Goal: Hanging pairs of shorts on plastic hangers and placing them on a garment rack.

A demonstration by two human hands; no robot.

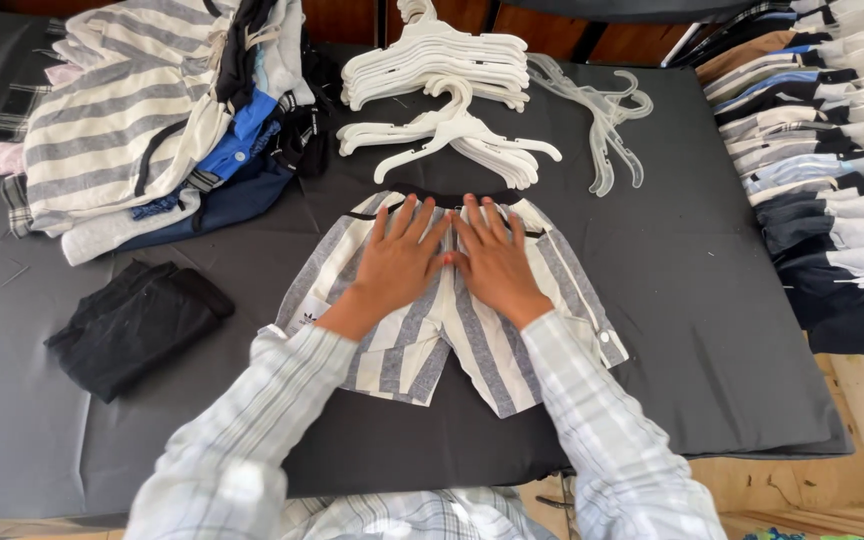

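Folded black garment (pixel 137 322) at 9 o'clock; clothes pile (pixel 152 110) at 10. Table centre: striped shorts (pixel 452 320) spread flat. Left hand (pixel 402 262) and right hand (pixel 495 262) open, palms pressing the waist area, thumbs seemingly touching. White hangers (pixel 442 100) at 12; stacked garments (pixel 832 160) at 2

One pair of striped shorts (pixel 452 330), one folded black garment (pixel 137 325), two hanger heaps (pixel 442 65) (pixel 457 140).

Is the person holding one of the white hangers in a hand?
No, both the left hand and right hand lie flat on the striped shorts; the white hangers lie untouched beyond.
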